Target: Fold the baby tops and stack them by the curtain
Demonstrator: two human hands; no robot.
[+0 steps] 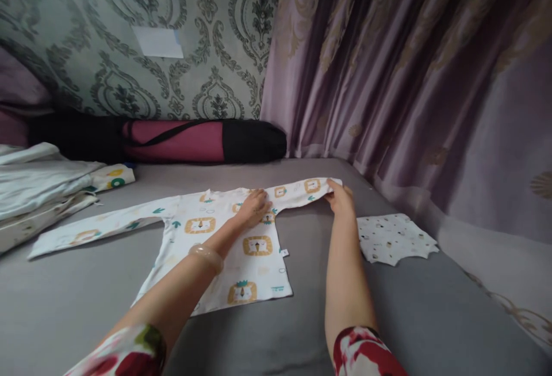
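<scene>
A small white long-sleeved shirt [233,267] with lion faces and green leaves lies spread on the grey bed sheet, its sleeves stretched to both sides. My left hand [254,206] rests on its upper right part near the shoulder, palm down, fingers lying on the cloth. At the end of the right sleeve [295,191], my right hand [340,196] pinches the cuff between thumb and fingers. The left sleeve [107,223] lies flat, untouched. My left forearm covers part of the shirt's body and lower hem.
A white patterned cloth with a scalloped edge [397,238] lies right of my right forearm. Piled clothes [47,175] are at the left. A long black and maroon bag [185,141] lies along the wall, and purple curtains [388,65] hang beside the bed [310,330].
</scene>
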